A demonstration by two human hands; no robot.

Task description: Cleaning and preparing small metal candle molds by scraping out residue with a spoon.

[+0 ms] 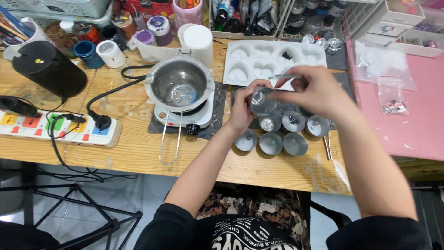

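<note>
Left hand (243, 109) grips a small metal cup (262, 101), tilted up so the right hand (311, 90) can pinch something thin inside it.

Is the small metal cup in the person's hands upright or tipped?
Tipped. The small metal cup sits in the left hand with its round mouth turned sideways toward the camera, unlike the cups standing upright on the table.

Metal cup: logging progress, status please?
Left hand holds small metal cup above the table. Right hand holds thin tool over it. Six cups beneath.
</note>
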